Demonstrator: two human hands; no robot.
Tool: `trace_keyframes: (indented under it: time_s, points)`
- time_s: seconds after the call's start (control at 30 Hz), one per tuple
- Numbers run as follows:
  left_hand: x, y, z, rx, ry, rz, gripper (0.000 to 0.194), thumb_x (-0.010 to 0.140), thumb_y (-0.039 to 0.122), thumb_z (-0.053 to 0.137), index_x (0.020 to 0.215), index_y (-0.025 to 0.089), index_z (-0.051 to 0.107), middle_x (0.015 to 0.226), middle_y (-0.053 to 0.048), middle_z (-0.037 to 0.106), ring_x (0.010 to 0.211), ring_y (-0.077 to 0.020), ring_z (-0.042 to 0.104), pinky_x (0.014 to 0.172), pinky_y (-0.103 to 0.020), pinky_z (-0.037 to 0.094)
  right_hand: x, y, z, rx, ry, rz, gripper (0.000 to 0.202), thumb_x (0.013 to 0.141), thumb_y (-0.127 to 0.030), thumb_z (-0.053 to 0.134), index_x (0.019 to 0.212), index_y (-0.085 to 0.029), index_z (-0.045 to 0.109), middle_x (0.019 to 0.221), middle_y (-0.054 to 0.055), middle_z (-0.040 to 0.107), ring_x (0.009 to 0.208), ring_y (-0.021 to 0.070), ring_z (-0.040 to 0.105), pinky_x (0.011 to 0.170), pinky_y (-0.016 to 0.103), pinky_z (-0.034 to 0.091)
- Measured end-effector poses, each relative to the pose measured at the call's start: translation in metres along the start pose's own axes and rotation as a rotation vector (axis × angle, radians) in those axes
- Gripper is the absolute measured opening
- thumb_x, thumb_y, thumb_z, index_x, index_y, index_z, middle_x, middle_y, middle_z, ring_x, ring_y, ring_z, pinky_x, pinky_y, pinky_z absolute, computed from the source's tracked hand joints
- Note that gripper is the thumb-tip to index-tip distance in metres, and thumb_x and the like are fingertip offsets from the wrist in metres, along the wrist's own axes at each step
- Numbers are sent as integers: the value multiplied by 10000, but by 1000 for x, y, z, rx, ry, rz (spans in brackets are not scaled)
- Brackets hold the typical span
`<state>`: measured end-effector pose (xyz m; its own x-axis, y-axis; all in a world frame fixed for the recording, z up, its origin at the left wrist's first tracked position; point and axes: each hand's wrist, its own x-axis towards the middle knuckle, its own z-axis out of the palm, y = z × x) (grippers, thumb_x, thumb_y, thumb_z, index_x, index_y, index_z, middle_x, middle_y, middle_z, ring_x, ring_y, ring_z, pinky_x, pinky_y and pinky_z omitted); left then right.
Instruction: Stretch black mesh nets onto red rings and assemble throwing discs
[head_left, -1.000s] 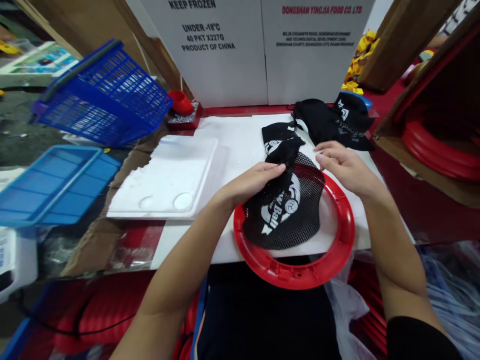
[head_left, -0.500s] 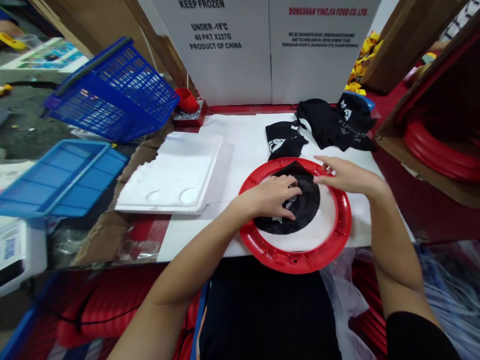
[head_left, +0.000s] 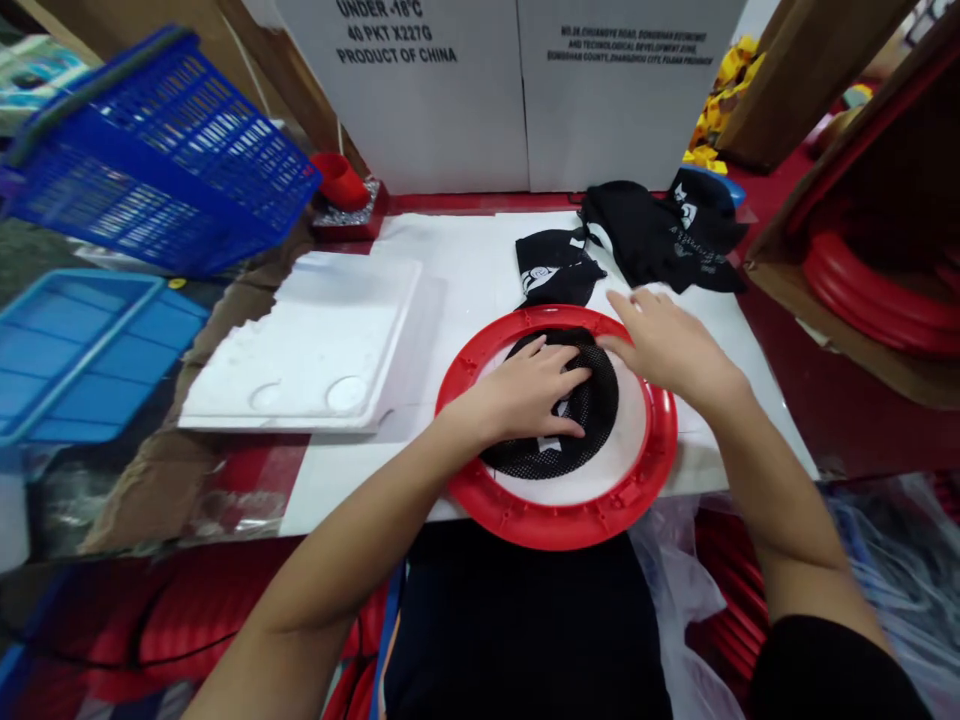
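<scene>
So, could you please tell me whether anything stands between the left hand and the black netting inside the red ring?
Nothing visible does: the left hand is spread over the black netting, within the opening of the red ring. The right hand is off to one side.

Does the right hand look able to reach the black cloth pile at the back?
Probably yes: the right hand seems to grip nothing, and the black cloth pile lies just beyond it, with nothing visible in between.
</scene>
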<state>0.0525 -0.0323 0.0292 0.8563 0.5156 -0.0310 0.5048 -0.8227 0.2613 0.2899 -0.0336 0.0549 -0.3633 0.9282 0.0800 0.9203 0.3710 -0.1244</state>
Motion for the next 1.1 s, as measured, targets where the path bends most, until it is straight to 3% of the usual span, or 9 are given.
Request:
trace_keyframes:
  time_s: [0.13,0.23,0.33,0.43,0.53,0.67,0.8,0.93,1.1]
  points:
    - [-3,6,0,49,-30,-8,804,915,633,758,1533,151,577,1586,-248,506,1448,-425,503,1187,-538,403,-31,1,6,79,-147,91,370,989,-374,669,1325,-228,621,993,169,709,914,353,708,762,442,522]
    - [-4,14,-3,90,-73,15,847,907,695,727,1573,201,557,1595,-237,479,1385,-454,522,1166,-590,400,-2,3,16,114,-110,-70,412,1052,-277,520,1457,-218,565,1287,197,702,1143,355,691,910,465,546]
    - [-5,21,-2,108,-79,-23,889,894,738,708,1591,208,546,1514,-243,494,1265,-431,591,1091,-551,468,20,12,10,171,-22,-140,502,1081,-328,462,1569,-212,482,1602,184,536,1394,362,574,1075,498,513]
    - [-5,26,3,74,-54,-186,941,897,756,688,1630,200,491,1447,-247,496,1126,-390,670,938,-463,550,2,18,-9,111,-33,68,539,1074,-504,481,1490,-169,554,1393,224,674,1227,397,665,970,498,536]
    - [-3,28,8,59,-51,-414,933,962,750,591,1646,133,445,1383,-288,550,945,-358,734,785,-415,563,-27,9,-19,59,-230,137,653,990,-676,567,1448,-210,577,1126,180,743,956,366,717,783,433,529]
    - [-6,22,-1,-34,-40,-545,827,1051,688,455,1577,52,495,1168,-249,702,889,-321,744,744,-373,550,-30,-12,-9,23,-344,84,527,999,-544,576,1420,-227,587,1084,164,699,830,321,697,690,393,490]
    - [-18,11,-28,-199,-70,-364,647,1058,627,511,1462,134,624,1223,-181,715,1075,-319,715,892,-394,555,-6,-4,7,59,-236,19,462,1014,-276,479,1461,-200,570,1143,183,682,958,338,697,785,426,532]
    - [-24,4,-41,-118,-141,-84,352,980,355,743,1299,206,724,1322,-123,646,1221,-306,640,1058,-414,503,17,25,32,248,-85,-194,453,1029,-207,452,1460,-202,593,1342,161,686,1257,351,634,1051,518,540]
    - [-23,16,-29,-5,-229,-109,629,836,376,906,1382,201,646,1418,-166,562,1270,-367,600,1058,-476,522,21,27,46,313,108,-278,363,1062,-306,503,1383,-226,654,1549,155,576,1434,372,542,1177,614,491]
